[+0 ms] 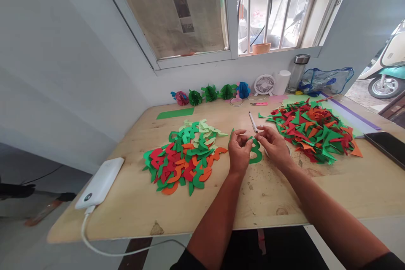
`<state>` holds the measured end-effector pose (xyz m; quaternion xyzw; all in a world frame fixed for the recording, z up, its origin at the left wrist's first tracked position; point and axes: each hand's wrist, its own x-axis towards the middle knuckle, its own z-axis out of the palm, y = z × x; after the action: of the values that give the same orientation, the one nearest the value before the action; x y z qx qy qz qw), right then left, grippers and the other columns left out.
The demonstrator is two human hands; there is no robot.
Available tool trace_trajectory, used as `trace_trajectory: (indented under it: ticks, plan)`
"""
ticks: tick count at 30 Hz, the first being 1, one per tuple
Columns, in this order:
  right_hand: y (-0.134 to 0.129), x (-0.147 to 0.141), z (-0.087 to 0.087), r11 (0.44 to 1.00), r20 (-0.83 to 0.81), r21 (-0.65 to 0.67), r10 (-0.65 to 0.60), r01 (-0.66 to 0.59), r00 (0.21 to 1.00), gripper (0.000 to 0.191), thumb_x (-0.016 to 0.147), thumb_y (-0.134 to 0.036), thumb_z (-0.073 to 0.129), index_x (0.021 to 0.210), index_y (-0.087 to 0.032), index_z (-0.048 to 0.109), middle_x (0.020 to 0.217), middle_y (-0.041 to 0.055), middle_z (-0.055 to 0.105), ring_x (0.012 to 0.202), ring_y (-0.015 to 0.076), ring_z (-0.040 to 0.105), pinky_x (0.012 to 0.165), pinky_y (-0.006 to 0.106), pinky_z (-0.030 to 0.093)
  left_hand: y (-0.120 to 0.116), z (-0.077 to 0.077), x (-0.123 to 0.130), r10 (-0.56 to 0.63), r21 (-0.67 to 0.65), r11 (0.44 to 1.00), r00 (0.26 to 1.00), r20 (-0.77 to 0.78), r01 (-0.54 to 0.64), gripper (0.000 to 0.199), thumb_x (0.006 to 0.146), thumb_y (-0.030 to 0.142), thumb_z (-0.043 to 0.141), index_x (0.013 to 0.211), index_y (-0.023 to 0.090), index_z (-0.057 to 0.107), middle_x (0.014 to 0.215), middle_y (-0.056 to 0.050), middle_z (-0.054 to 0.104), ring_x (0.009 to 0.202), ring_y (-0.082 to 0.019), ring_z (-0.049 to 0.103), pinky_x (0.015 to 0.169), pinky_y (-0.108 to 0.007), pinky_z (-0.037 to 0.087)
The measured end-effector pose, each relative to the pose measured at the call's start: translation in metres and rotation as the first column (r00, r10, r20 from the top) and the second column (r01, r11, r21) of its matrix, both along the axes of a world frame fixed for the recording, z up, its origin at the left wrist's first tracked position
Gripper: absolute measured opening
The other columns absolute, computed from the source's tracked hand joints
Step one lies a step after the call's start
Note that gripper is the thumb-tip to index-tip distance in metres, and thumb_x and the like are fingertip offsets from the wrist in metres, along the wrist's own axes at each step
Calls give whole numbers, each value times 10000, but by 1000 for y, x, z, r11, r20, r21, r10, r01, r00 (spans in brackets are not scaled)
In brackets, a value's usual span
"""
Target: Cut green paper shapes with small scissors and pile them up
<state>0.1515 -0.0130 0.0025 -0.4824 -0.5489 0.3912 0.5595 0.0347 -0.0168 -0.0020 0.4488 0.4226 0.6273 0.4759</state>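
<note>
Between my two hands is a curved green paper cutout [256, 157], its lower loop hanging down over the table. My left hand [239, 152] is closed on its upper left part, with a green tip sticking up behind the fingers. The fingertips of my right hand [274, 145] pinch its upper edge. A pale rounded thing, partly hidden, shows under the right hand; I cannot make out what it is. Left of my hands lies a heap of green, red and orange curved paper cutouts [180, 160]. A white pen [252, 121] lies just beyond my fingers.
Pointed paper scraps [316, 130] are heaped at right, near a black phone [387, 147]. A white power bank [100, 182] with a cable lies at left. Along the wall stand honeycomb paper figures [210, 93], a small fan [264, 85] and a glass bottle [297, 72].
</note>
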Motion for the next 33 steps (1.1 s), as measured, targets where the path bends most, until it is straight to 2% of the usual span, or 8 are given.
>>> trace_trajectory:
  ticks: [6,13,33]
  plan:
    - [0,1,0,1000,5,-6,-10,10,1000,363,739,-364,608,1050,-178,580,687,-6,600,632,140,557,579,272,438,0,0,1,-30,-18,999,1000,6,31,335,668,154,644,986,176,541,725,-5,620,672,-120,626,637,-223,488]
    - [-1,0,4,999,0,0,50,-50,999,359,726,-343,619,1046,-186,576,665,-14,579,617,135,539,547,263,421,0,2,0,-28,-52,998,998,55,31,340,652,184,668,968,176,544,693,7,609,657,-114,614,631,-221,482]
    - [-1,2,3,996,-71,-47,68,-71,995,384,706,-364,645,1042,-191,576,674,-21,582,639,145,562,595,278,435,-1,8,0,-54,-123,990,983,173,76,403,603,230,689,965,170,521,656,24,629,571,-125,631,615,-254,490]
